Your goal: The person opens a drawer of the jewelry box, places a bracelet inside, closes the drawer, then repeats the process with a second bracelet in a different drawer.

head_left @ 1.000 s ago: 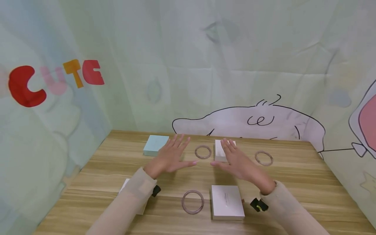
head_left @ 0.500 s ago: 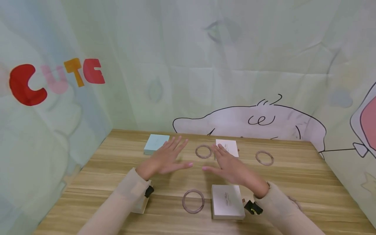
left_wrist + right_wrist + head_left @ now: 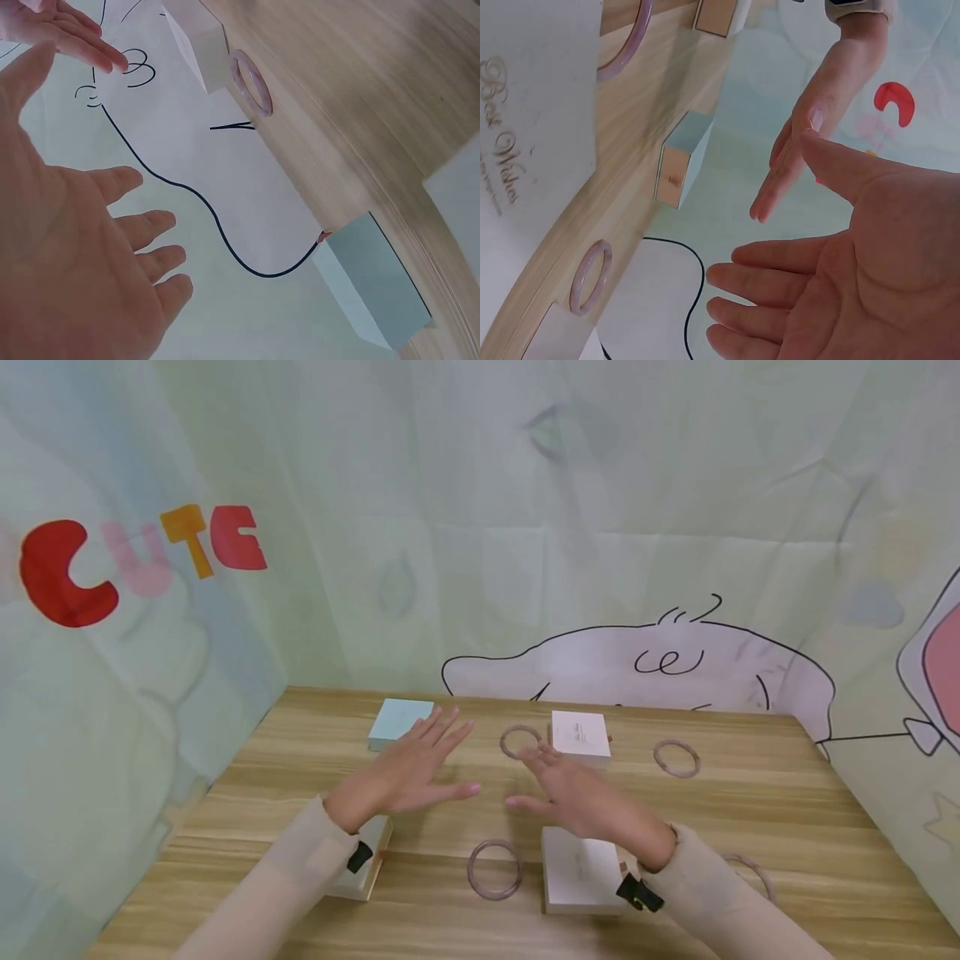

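Observation:
My left hand [image 3: 408, 772] hovers palm down over the wooden table, fingers straight and spread, holding nothing. Facing it, my right hand [image 3: 581, 789] hangs over the table in the same way; the thumbs point at each other with a gap between. Beyond the left fingers lies a pale teal box [image 3: 399, 718]. A mauve bangle [image 3: 503, 748] lies behind the right fingertips, beside a white lettered box [image 3: 579, 731]. Below the right hand sits another white box [image 3: 577, 881], its far edge partly hidden, with a second bangle [image 3: 494, 897] to its left.
A pale box [image 3: 360, 878] is partly covered by the left sleeve. One bangle [image 3: 678, 775] lies at the back right; another bangle [image 3: 759, 870] shows partly from behind the right sleeve. A printed curtain [image 3: 487, 568] borders the table's back and sides.
Both hands have drawn back and to the left, staying spread in the air. More of the back white box and of the left front box now shows. Boxes and bangles lie as before.

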Demonstrator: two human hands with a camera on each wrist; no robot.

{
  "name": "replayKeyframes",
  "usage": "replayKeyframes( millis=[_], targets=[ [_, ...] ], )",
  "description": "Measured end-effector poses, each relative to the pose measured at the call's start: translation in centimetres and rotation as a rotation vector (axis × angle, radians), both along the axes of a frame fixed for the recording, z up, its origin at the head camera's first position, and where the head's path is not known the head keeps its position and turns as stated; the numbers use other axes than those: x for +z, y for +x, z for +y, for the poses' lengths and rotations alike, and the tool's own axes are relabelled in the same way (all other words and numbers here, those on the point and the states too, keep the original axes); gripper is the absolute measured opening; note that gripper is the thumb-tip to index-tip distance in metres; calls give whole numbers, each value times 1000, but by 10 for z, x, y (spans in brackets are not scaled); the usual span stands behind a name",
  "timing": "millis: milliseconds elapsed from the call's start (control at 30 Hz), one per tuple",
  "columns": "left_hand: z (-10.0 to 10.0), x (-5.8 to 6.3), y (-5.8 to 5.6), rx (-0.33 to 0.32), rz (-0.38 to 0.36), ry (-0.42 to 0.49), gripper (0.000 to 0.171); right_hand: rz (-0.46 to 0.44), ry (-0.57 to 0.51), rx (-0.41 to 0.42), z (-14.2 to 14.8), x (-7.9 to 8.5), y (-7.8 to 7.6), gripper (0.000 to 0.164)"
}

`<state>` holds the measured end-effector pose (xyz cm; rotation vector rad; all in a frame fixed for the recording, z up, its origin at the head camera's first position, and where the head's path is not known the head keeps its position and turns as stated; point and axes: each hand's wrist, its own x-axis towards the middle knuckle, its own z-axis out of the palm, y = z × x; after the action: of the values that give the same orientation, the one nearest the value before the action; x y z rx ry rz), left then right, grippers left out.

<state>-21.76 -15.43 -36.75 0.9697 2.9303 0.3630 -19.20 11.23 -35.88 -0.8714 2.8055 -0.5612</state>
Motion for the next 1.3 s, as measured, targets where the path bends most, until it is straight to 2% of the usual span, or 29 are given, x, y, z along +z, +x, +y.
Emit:
replayKeyframes(
  millis=[167, 367, 567, 767, 933, 1067, 1200, 1300],
  targets=[
    [-8, 2, 8, -19, -21, 24, 94, -32, 61, -10, -7, 3, 5, 79],
    [-18, -2, 17, -40, -43, 46, 92, -40, 107, 9, -15, 4, 10, 72],
    [-30, -4, 23, -18, -77, 55, 91, -2, 106, 58, -24, 0, 13, 66],
    [-39, -9, 27, 0, -121, 41, 88, -17, 54, 90, -37, -7, 16, 60],
    [-45, -12, 31, -16, -124, 17, 89, 39, 50, 133, -50, -11, 20, 50],
    [-50, -13, 33, -12, -124, 19, 91, 117, 88, 190, -62, -12, 23, 41],
    [-55, -13, 33, -17, -119, 31, 91, 167, 147, 204, -73, -13, 24, 37],
    [-59, -14, 34, -21, -123, 37, 91, 166, 164, 201, -80, -12, 24, 38]
  ],
)
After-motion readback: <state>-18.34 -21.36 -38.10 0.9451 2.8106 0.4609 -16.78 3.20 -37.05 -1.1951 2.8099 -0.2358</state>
